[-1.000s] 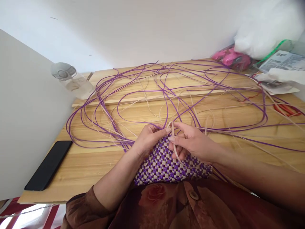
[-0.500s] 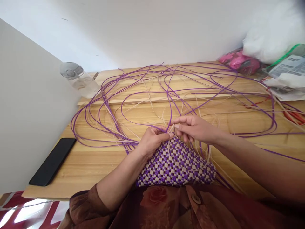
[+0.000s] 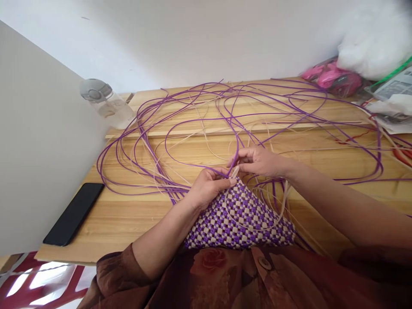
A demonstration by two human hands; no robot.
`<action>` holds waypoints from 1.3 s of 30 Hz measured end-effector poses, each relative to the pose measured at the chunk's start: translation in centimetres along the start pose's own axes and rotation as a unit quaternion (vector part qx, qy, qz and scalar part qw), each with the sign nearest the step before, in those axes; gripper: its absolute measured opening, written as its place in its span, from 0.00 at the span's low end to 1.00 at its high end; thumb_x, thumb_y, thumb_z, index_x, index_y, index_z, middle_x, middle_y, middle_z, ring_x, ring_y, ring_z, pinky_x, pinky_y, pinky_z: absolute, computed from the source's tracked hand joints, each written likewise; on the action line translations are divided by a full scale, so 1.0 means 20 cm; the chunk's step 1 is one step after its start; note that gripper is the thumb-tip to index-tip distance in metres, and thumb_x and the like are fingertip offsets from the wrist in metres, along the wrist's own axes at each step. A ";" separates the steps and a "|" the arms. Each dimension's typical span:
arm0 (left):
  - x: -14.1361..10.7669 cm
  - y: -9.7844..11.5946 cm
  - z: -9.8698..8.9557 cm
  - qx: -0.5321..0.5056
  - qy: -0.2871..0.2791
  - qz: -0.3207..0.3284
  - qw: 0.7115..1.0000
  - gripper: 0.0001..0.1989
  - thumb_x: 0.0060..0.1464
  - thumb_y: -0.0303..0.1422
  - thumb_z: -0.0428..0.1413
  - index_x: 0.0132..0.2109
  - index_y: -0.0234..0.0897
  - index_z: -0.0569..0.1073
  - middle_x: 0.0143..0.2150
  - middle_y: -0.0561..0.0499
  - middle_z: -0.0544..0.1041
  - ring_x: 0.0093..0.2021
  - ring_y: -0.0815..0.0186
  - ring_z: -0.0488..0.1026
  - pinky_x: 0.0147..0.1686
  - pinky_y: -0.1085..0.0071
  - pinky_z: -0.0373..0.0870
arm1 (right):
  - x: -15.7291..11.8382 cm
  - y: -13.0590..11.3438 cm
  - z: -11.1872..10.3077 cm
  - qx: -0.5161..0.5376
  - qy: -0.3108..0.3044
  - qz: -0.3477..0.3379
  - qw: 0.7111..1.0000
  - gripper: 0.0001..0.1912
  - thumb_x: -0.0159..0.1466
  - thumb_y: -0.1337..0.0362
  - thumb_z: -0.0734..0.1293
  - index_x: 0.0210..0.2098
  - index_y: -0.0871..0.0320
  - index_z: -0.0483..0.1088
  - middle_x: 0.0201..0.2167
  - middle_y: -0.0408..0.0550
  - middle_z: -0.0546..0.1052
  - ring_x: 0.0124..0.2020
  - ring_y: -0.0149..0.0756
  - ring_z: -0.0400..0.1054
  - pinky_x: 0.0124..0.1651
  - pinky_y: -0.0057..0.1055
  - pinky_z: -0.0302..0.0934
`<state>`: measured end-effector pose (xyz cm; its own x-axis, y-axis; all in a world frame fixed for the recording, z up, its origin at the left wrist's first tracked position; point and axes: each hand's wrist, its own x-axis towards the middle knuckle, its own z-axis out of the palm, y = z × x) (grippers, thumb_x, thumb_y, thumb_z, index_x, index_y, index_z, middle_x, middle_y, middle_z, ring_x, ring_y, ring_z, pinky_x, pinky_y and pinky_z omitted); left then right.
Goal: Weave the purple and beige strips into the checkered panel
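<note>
A purple and beige woven piece point(image 3: 244, 214) rests against my body at the table's front edge, its pointed top facing away from me. My left hand point(image 3: 210, 184) pinches that top corner, thumb above and fingers behind. Just to the right, my right hand point(image 3: 257, 162) has thumb and fingers closed at a beige strand point(image 3: 236, 171) that rises from the corner. A purple strand point(image 3: 237, 148) also stands up between the hands. One loose beige strand loops over the front of the weave. My right fingertips are partly hidden behind the strands.
Long purple strands point(image 3: 144, 137) and beige ones spread in wide loops over the wooden table point(image 3: 128, 214). A black phone point(image 3: 74, 213) lies at the left, with a clear bottle point(image 3: 107, 103) behind it. Pink items in a plastic bag point(image 3: 334, 77) and a white bundle point(image 3: 375, 49) sit back right.
My right hand has shifted slightly up and away, its fingers now further behind the corner strands. My left hand keeps its pinch. The whole view has tilted a little.
</note>
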<state>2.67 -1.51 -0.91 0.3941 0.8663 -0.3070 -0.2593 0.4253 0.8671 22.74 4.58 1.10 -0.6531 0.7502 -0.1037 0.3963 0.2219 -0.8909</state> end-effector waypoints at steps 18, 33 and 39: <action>0.01 -0.02 -0.01 -0.061 -0.004 -0.045 0.997 0.13 0.35 0.29 0.70 0.32 0.34 0.78 0.28 0.54 0.78 0.28 0.73 0.71 0.36 0.74 0.64 | 0.01 -0.06 0.04 -0.173 0.156 -0.073 0.970 0.08 0.63 0.62 0.67 0.34 0.60 0.75 0.29 0.44 0.77 0.31 0.32 0.68 0.37 0.29 0.56; 0.01 -0.01 0.00 -0.077 -0.012 -0.041 0.996 0.20 0.37 0.28 0.70 0.41 0.36 0.77 0.31 0.51 0.80 0.30 0.68 0.75 0.39 0.70 0.68 | -0.23 -0.26 0.13 -0.463 0.133 -0.002 0.876 0.09 0.64 0.69 0.58 0.31 0.59 0.69 0.29 0.48 0.75 0.33 0.39 0.64 0.41 0.37 0.45; 0.01 0.00 0.00 -0.074 -0.009 -0.051 0.996 0.17 0.36 0.29 0.70 0.37 0.32 0.77 0.31 0.50 0.80 0.29 0.69 0.74 0.37 0.72 0.67 | -0.24 -0.28 0.14 -0.313 0.159 0.056 0.935 0.09 0.65 0.62 0.61 0.36 0.58 0.70 0.29 0.45 0.75 0.29 0.33 0.65 0.33 0.31 0.49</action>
<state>2.70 -1.45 -1.01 0.4408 0.8125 -0.3814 -0.3441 0.5454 0.7643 21.90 -2.07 5.26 -0.3998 0.9155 0.0449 0.8158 0.3778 -0.4378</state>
